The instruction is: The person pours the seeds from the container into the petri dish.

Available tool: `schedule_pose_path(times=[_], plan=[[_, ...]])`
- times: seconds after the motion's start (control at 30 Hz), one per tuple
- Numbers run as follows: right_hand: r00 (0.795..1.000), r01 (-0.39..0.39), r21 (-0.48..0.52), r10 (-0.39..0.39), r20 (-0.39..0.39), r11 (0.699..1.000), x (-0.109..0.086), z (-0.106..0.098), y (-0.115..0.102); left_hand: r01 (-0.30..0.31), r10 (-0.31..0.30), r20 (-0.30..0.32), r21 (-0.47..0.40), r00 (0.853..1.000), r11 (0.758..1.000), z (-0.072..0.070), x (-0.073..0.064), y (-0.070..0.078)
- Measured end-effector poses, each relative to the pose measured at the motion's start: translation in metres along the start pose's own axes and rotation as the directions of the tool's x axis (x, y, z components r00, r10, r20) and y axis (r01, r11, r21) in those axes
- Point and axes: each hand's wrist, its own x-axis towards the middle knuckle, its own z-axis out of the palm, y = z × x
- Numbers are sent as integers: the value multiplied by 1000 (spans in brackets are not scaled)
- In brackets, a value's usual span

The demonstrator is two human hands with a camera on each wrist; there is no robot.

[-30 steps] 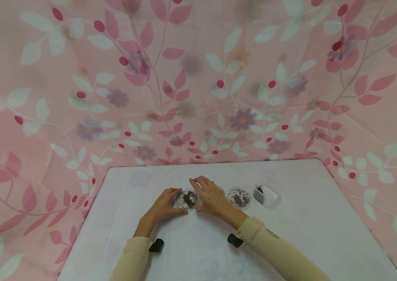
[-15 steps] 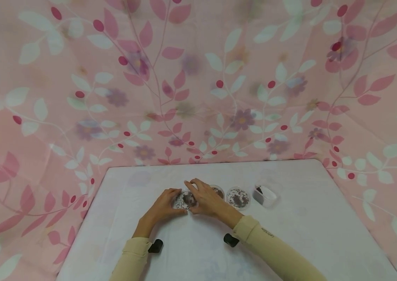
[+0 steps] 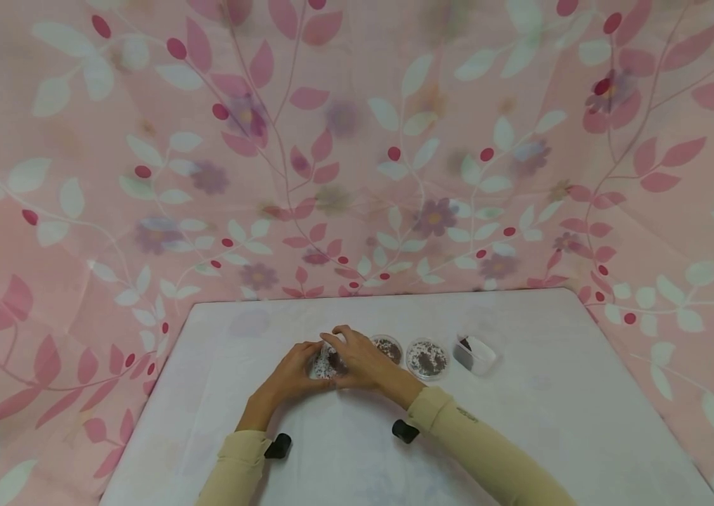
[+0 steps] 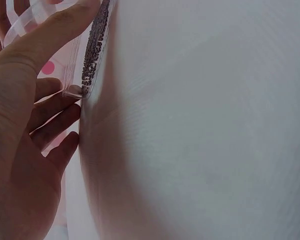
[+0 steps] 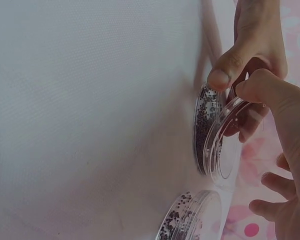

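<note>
My left hand [image 3: 294,374] holds a round clear petri dish [image 3: 324,364] by its side, thumb at the near edge and fingers round the far side. Dark granules cover the bottom of this dish, seen edge-on in the left wrist view as a dark band [image 4: 95,50]. Right beside it, my right hand [image 3: 363,362] grips a clear lid [image 5: 222,150] between thumb and fingers. In the right wrist view the lid sits tilted against the dish [image 5: 205,125], not flush all round. Part of both lies hidden behind the right hand in the head view.
Two more petri dishes with dark granules, a nearer one [image 3: 388,349] and another [image 3: 428,358], stand right of my hands. Farther right is a clear rectangular tub [image 3: 477,353] with dark material inside. A white cloth [image 3: 344,457] covers the table; a floral curtain [image 3: 357,140] hangs behind.
My right hand has moved left over the held dish, bringing the clear lid to it. The dish to the right of it now shows more. My left hand stays nearly in place.
</note>
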Motion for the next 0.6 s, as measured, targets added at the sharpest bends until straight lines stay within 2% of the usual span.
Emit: schedule_pose_path(times=[0.2, 0.4, 0.6], plan=[[1000, 9, -33, -9, -4, 999, 5, 2, -2, -21, 21, -10, -8, 1000, 1000, -1, -1, -1], [999, -1, -15, 1, 33, 1000, 9, 6, -3, 1, -1, 6, -15, 1000, 1000, -2, -2, -3], [997, 2, -45, 2, 80, 999, 12, 12, -4, -33, 33, -14, 11, 999, 999, -2, -3, -8]])
